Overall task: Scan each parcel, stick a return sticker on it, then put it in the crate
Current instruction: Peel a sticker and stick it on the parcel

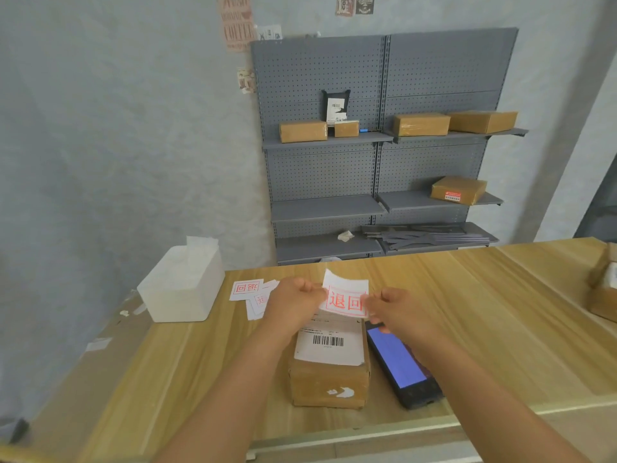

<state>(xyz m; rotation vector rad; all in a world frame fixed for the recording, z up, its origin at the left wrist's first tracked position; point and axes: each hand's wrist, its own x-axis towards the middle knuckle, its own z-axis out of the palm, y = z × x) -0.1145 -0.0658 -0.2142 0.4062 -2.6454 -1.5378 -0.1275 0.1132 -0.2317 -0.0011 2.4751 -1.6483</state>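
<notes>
Both hands pinch one return sticker (345,299): left hand (293,300) on its left edge, right hand (397,309) on its right, fingers curled, above one parcel (330,372). Sticker text upright, long axis left-right. Parcel long axis runs away from viewer, barcode label up. One scanner (400,365) just right of parcel. Loose stickers (248,290) left, at least two. Five boxes on the shelves (384,138).
</notes>
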